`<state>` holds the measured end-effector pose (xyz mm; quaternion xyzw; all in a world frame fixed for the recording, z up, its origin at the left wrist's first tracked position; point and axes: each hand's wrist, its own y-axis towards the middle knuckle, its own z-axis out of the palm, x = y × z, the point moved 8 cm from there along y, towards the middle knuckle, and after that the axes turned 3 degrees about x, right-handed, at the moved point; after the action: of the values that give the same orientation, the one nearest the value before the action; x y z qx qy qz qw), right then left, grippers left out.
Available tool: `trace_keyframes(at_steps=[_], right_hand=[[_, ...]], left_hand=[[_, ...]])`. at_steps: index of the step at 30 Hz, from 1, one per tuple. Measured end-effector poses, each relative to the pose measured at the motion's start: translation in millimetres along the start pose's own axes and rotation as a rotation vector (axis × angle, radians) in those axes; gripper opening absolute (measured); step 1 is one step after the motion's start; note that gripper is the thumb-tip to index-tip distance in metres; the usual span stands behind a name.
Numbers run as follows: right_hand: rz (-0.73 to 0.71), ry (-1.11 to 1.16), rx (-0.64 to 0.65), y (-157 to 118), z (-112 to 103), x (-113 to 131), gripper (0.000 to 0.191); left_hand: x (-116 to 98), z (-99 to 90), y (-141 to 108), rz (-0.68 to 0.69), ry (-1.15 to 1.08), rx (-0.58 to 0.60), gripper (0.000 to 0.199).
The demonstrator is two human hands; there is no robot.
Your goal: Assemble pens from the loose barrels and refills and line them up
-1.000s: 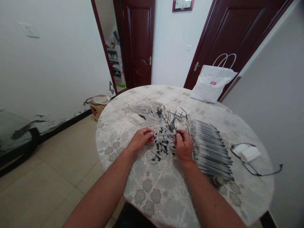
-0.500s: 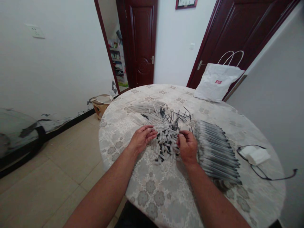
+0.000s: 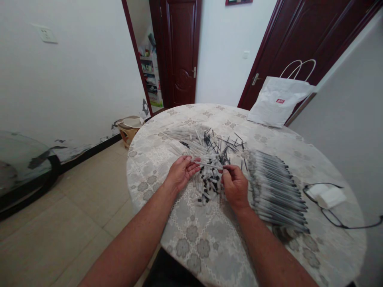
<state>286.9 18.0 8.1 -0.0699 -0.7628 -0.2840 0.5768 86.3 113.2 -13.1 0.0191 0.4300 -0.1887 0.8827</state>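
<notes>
Between my hands, above the loose parts, a thin whitish pen barrel [image 3: 206, 164] lies nearly level. My left hand [image 3: 183, 171] pinches its left end between thumb and finger, the other fingers loosely curled, palm up. At its right end, my right hand [image 3: 235, 184] is closed with thumb and fingertips. Under and between the hands is a pile of small clear and black caps [image 3: 208, 185]. Beyond them lie loose clear barrels [image 3: 191, 139] and thin dark refills [image 3: 229, 144]. Right of my right hand is a stacked row of pens [image 3: 278, 191] with dark tips.
The round table has a patterned cloth [image 3: 191, 247]. Black-framed glasses [image 3: 332, 217] and folded white tissue [image 3: 329, 196] are at the right. A white paper bag [image 3: 277, 101] stands at the back right edge. A brown stool [image 3: 128, 129] is on the floor at the left.
The view has shifted slightly, moving the table contents a little to the right in the picture. Both hands keep their hold on the barrel, its right end now nearer my right fingertips.
</notes>
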Motion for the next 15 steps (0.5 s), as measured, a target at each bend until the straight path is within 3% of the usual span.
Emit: trace_keyframes(at_steps=[6,11,15], right_hand=[[-0.058,-0.075,0.046,0,3,5,0.022],[-0.296,-0.339,0.168,-5,12,29,0.018],[-0.426,-0.414,0.28,-13,24,43,0.021]], left_hand=[[-1,0.4,0,0.004,0.026,0.006,0.019],[-9,-8.1,2,0.05,0.052,-0.064,0.023],[-11,-9.8,3,0.064,0.043,-0.078,0.027]])
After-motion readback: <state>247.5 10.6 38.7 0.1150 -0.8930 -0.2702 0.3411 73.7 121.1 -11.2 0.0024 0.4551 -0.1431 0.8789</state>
